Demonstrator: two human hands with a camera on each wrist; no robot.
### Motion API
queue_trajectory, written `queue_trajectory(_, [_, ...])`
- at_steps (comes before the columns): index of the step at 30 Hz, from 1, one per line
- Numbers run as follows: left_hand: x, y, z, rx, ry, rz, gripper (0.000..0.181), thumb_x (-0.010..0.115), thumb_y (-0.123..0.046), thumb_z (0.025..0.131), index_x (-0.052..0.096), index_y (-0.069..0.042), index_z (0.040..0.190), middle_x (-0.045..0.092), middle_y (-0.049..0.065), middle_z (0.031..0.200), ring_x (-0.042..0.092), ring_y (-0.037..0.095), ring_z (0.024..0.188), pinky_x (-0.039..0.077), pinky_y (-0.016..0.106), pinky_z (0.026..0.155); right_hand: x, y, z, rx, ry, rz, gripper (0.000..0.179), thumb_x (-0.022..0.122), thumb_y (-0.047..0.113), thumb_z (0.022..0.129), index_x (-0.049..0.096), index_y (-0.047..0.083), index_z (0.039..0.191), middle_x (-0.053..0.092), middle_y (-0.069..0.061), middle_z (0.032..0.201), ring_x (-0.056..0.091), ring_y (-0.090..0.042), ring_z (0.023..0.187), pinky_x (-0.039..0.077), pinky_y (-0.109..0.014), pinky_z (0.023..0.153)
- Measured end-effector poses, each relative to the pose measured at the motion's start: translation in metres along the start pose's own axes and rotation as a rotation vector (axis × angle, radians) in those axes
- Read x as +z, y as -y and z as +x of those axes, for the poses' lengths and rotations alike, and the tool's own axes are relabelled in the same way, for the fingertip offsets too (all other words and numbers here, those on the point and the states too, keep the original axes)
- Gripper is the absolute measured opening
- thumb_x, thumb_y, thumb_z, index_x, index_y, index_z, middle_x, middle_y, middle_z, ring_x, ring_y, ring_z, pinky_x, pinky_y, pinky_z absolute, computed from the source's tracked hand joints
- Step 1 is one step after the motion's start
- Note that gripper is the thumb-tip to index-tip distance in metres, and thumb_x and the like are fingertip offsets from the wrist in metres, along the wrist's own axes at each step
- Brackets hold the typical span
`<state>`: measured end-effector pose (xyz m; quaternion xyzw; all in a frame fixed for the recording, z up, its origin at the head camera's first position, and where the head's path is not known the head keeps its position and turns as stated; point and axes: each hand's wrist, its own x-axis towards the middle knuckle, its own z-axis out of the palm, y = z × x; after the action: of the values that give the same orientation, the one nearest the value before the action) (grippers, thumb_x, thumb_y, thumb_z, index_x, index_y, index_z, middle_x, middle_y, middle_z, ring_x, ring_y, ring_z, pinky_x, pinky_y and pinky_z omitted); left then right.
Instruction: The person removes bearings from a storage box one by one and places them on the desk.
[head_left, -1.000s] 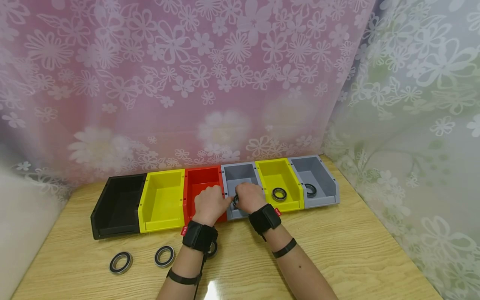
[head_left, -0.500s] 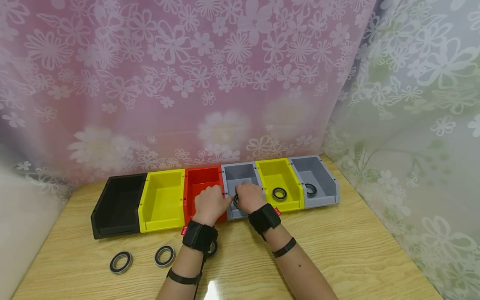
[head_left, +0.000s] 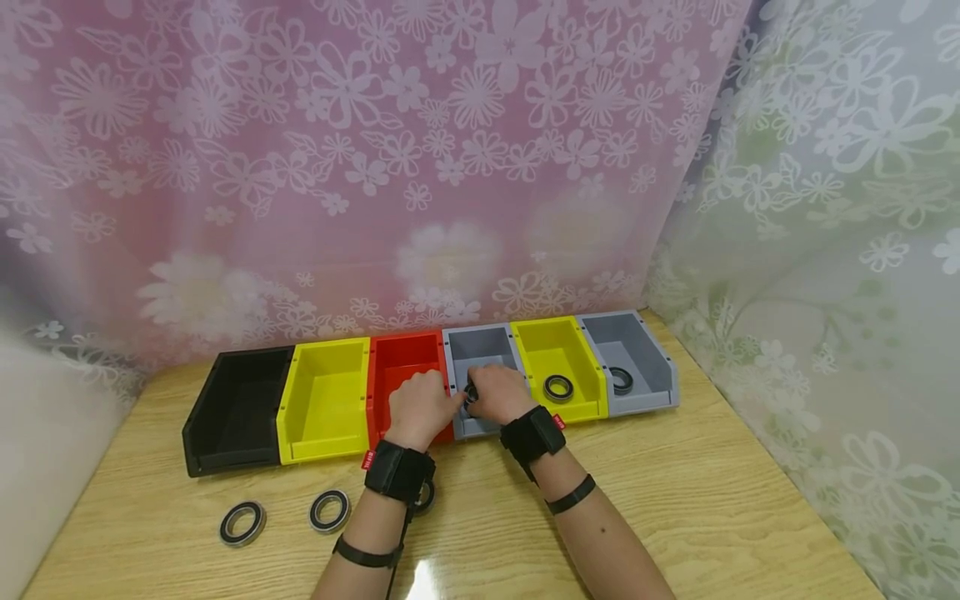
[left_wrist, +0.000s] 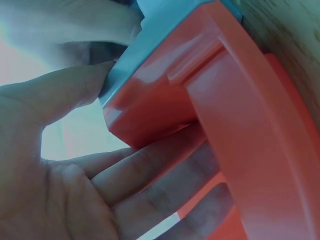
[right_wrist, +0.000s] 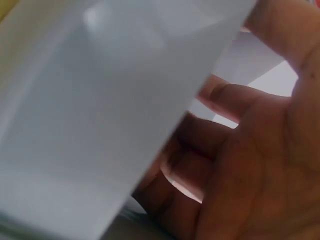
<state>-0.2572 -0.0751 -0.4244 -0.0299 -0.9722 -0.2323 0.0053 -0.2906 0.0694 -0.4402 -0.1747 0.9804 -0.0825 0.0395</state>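
Note:
In the head view my right hand reaches into the grey bin in the middle of the row, its fingers curled round a ball bearing that shows only in part. My left hand grips the side wall where the red bin meets that grey bin. In the left wrist view its fingers lie along the red side and its thumb lies at the grey rim, close to the right hand. The grey wall hides the right fingertips in the right wrist view.
A black bin and a yellow bin stand left. On the right, another yellow bin holds a bearing, and a grey bin holds another. Bearings lie on the table.
In the last half second my right hand has shifted slightly right, and the bearing at its fingers shows at a different tilt. My left hand has stayed in place.

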Motion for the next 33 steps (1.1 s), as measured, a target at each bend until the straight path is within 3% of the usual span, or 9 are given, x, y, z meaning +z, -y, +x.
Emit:
queue_trajectory(5, [0.002,0.000,0.000,-0.007,0.008,0.003,0.046,0.081,-0.037,0.089,0.057,-0.009,0.061,0.038,0.003,0.053,0.049,0.022,0.047,0.033,0.029,0.043,-0.004,-0.002,-0.003,-0.006,0.017,0.095,0.021,0.079,0.021,0.089,0.064,0.008,0.096,0.054,-0.004,0.075,0.051,-0.019,0.066,0.038,-0.031,0.057])
queue_trajectory(11, [0.002,0.000,0.000,-0.021,0.018,0.002,0.042,0.082,-0.037,0.088,0.061,-0.008,0.067,0.043,0.004,0.054,0.050,0.022,0.049,0.037,0.030,0.045,-0.009,-0.007,-0.004,-0.006,0.030,0.211,0.028,0.078,0.021,0.091,0.066,0.004,0.111,0.061,-0.006,0.085,0.056,-0.020,0.072,0.046,-0.033,0.063])
queue_trajectory(19, [0.000,-0.001,-0.001,-0.020,0.021,0.002,0.043,0.081,-0.038,0.088,0.059,-0.008,0.067,0.044,0.004,0.054,0.051,0.023,0.049,0.038,0.030,0.045,-0.031,-0.006,-0.015,-0.033,-0.024,0.196,0.043,0.081,0.024,0.090,0.065,0.002,0.124,0.068,-0.011,0.104,0.062,-0.023,0.089,0.056,-0.037,0.081])
queue_trajectory(33, [-0.003,0.000,-0.001,-0.002,0.010,-0.009,0.046,0.082,-0.037,0.088,0.056,-0.009,0.063,0.041,0.004,0.053,0.050,0.022,0.048,0.035,0.029,0.045,-0.066,0.003,-0.040,-0.061,-0.072,0.231,0.041,0.077,0.023,0.092,0.064,0.003,0.125,0.066,-0.014,0.108,0.061,-0.022,0.088,0.055,-0.036,0.077])
